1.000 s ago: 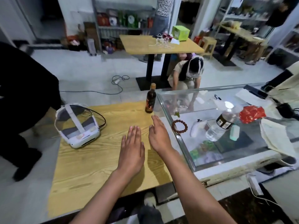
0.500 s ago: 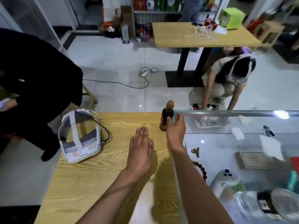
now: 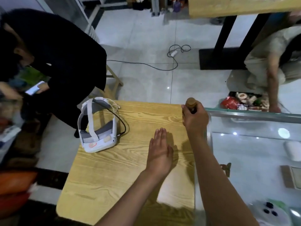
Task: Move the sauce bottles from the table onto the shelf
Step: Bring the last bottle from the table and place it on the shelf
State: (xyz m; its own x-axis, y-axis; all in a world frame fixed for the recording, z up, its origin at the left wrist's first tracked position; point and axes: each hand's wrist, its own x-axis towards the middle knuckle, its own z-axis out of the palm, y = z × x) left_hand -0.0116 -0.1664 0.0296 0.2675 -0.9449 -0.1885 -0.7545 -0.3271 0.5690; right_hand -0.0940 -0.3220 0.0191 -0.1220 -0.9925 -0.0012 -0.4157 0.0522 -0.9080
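A dark sauce bottle with a tan cap (image 3: 190, 103) stands at the far right corner of the wooden table (image 3: 114, 176). My right hand (image 3: 195, 117) is wrapped around its neck and body, so only the cap and a bit of dark glass show. My left hand (image 3: 160, 152) rests flat on the tabletop, fingers together, a little nearer to me and to the left of the bottle. No shelf is in view.
A white headset (image 3: 97, 128) with a black cable lies on the table's left side. A glass display counter (image 3: 254, 144) adjoins the table on the right. A person in black (image 3: 53, 59) bends at the left; another person (image 3: 275, 62) crouches at the far right over a box (image 3: 244, 102).
My right hand reached forward from the tabletop to the bottle and closed around it. The camera tilted further down. My left hand stayed flat on the table.
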